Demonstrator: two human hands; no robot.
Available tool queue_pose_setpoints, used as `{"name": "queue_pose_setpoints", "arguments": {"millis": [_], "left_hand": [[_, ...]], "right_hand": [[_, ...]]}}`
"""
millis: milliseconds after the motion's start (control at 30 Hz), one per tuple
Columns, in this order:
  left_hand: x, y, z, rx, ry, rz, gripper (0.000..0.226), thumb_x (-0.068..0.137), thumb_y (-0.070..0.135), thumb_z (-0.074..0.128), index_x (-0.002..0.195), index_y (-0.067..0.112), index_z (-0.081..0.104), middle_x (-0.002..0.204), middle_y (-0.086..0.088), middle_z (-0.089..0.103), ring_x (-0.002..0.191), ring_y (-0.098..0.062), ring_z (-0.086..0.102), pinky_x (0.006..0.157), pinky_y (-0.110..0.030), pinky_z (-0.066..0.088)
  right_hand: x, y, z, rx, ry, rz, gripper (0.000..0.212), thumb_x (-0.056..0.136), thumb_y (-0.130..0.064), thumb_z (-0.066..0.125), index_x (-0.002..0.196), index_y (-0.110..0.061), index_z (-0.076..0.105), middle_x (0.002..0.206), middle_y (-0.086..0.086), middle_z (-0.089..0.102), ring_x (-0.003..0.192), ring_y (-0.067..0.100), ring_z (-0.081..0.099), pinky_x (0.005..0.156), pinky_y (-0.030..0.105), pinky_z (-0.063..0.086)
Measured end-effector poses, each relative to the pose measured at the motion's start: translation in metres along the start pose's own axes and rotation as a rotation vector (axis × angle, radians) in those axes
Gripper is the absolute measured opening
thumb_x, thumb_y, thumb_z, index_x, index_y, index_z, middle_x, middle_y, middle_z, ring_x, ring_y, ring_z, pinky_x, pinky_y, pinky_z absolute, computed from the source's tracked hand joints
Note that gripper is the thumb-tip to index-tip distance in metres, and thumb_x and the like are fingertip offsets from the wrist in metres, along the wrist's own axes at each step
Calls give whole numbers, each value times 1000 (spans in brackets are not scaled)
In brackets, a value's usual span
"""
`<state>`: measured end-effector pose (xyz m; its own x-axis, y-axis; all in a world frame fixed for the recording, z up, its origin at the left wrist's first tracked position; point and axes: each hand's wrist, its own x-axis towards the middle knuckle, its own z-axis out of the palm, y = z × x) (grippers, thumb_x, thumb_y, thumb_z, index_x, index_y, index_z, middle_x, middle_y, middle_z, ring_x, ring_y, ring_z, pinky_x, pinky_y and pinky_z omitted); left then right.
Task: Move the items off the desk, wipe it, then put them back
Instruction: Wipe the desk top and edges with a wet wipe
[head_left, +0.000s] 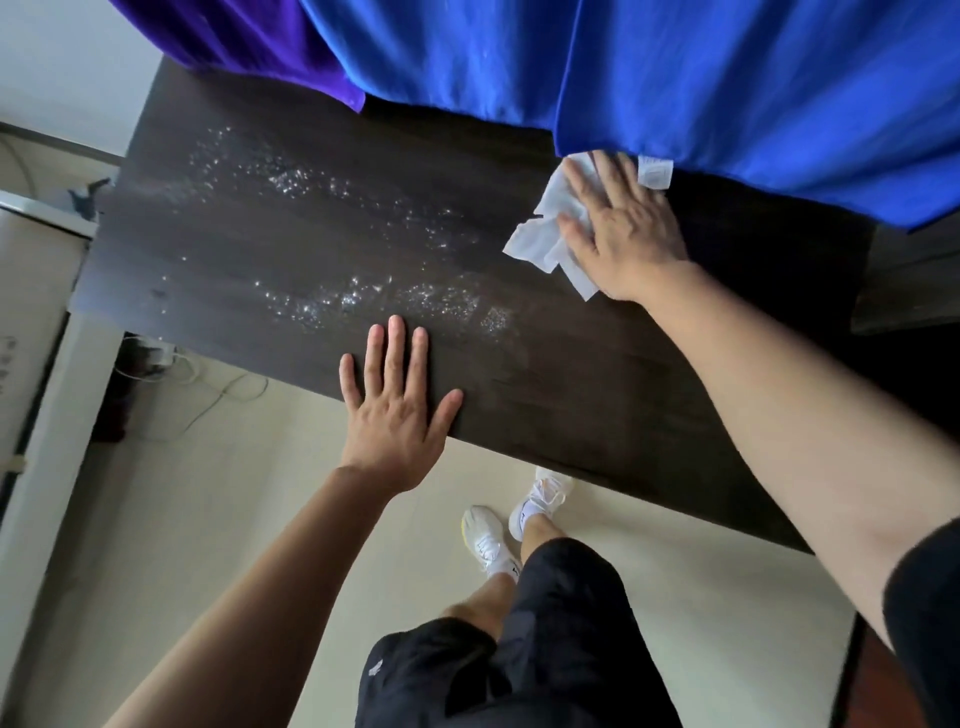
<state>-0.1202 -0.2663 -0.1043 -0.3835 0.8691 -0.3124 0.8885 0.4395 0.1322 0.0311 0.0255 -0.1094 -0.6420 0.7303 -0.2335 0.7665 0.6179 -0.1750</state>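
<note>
Wiping stage, and the right hand (623, 228) lies flat on a white wipe (540, 244), fingers straight and pressing it down at the far side of the dark bench (597, 374). No pinching there: an open, flat grip, palm doing the work. The left hand (397, 410) is spread wide near the front edge, holding nothing, bracing the body. No desk items in view anywhere on the top.

Now the danger. The wipe sits right against the hem of a blue cloth (727, 93) hanging over the back edge, its white label (655, 171) just beside the fingertips. Push any further back and the wipe could catch that hem, dragging it or wetting it. Look left too: two bands of glistening droplets (332, 192) run across the surface, possibly cleaner or water, hard to tell at this blur. Leave those and the returned items would sit in damp. And that bracing left palm rests just beside the nearer band; lean harder and it may slide or smear prints.
</note>
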Motion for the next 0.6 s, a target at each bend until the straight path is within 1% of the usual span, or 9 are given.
{"name": "queue_pose_setpoints", "arguments": {"millis": [67,133,200,267,400,467,500,533,600], "left_hand": [[0,-3,-6,-1,17,3,73,99,60,14,158,18,9,166,-7,0,152,-26,-7,120,-54,0],[2,-6,-14,-14,54,19,68,100,57,17,155,18,24,164,-9,15,151,-29,9,118,-50,8],[5,-9,-20,-64,108,26,64,101,54,21,150,16,38,159,-11,27,145,-31,23,114,-48,15],[7,-14,-26,-104,156,-29,62,102,52,23,146,13,42,155,-13,31,141,-33,28,113,-47,18],[13,-34,-42,-74,161,-177,61,101,50,24,149,14,34,160,-18,17,145,-36,18,115,-51,16],[19,-47,-52,-71,141,-207,64,100,51,23,151,14,30,162,-18,12,148,-35,12,117,-53,14],[24,-54,-57,-77,135,-212,65,100,52,22,152,14,29,162,-17,10,149,-34,9,118,-54,13],[29,-61,-61,-83,130,-214,67,99,53,21,153,14,27,163,-17,9,150,-33,7,119,-54,11],[38,-77,-66,-78,115,-208,68,100,55,20,154,14,24,164,-15,5,151,-31,2,120,-54,7]], "right_hand": [[-2,-12,4,20,17,38,68,102,-58,19,161,-25,7,169,11,4,155,31,2,124,48,8],[-2,-31,10,26,35,45,70,101,-60,21,161,-25,8,169,12,2,155,35,-2,125,51,4],[-6,-51,14,12,24,-22,71,100,-61,21,161,-26,8,169,12,-1,155,36,-6,125,52,-1],[-21,-75,21,-15,-2,-122,72,100,-62,19,161,-27,6,169,12,-5,154,36,-8,125,51,-4],[-66,-113,36,-72,-90,-322,73,100,-64,16,161,-27,-1,168,13,-11,154,36,-13,125,51,-3],[-84,-105,40,-108,-124,-388,75,98,-67,11,161,-29,-5,167,11,-15,153,33,-17,125,50,-3],[-87,-96,39,-108,-125,-401,76,97,-69,11,161,-30,-4,168,9,-14,154,32,-17,125,50,-1],[-87,-85,37,-96,-117,-386,76,97,-70,13,161,-31,0,168,9,-12,154,31,-15,125,50,1],[-78,-65,30,-55,-71,-244,77,96,-71,22,161,-31,8,169,10,-4,155,31,-9,125,51,3]]}}
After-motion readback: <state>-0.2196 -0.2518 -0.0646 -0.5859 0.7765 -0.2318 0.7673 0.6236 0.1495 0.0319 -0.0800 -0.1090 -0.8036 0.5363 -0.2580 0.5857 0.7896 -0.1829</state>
